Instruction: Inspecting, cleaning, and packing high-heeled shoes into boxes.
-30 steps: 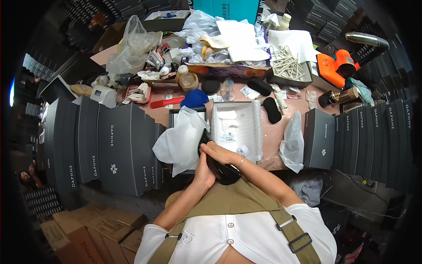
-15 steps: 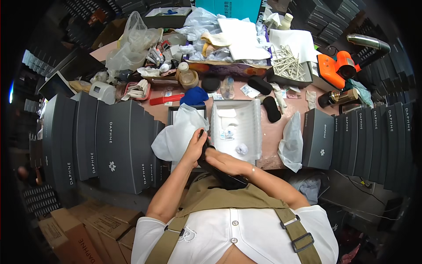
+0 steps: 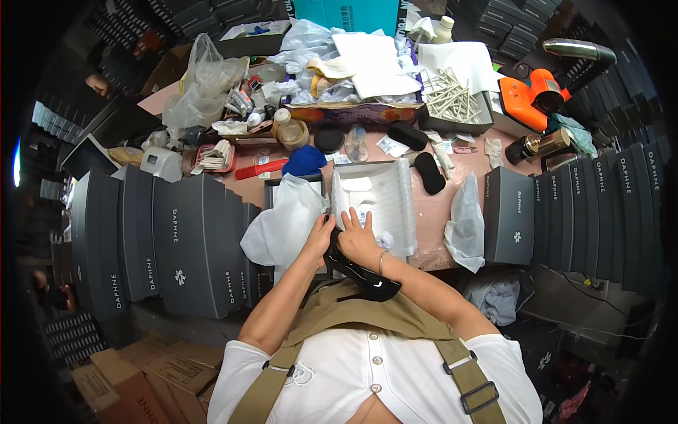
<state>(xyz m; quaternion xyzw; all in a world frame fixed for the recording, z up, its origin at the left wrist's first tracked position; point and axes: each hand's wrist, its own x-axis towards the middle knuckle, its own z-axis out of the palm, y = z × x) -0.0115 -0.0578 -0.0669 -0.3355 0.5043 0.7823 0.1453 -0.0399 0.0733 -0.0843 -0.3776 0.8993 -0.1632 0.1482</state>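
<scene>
Since half a second ago, the person's bare right hand (image 3: 361, 246) has gone from lying flat with its fingers together to fanning them apart, pointing up toward the far side of the desk (image 3: 432, 233), and more of the glossy black shoe (image 3: 374, 284) now shows below it. That shoe slants across the front of the body, its broader end resting low and to the right, near the olive-green apron (image 3: 367, 312). Its upper, narrower end is clamped in the left hand (image 3: 317, 237), with the fingers closed around it; the right hand's thumb is hard to make out, and whether its palm presses on the shoe cannot be told. Just beyond the hands stands an open shallow box lined with translucent white wrapping (image 3: 404, 205), holding a crumpled white paper ball (image 3: 385, 240). To its left, a loose sheet of white tissue paper (image 3: 286, 219) drapes over a dark grey open box (image 3: 268, 189). Behind these lie a bunched royal-blue cloth (image 3: 304, 161) and a long red plastic strip (image 3: 260, 170), while upright dark grey shoeboxes (image 3: 192, 244) flank both sides
</scene>
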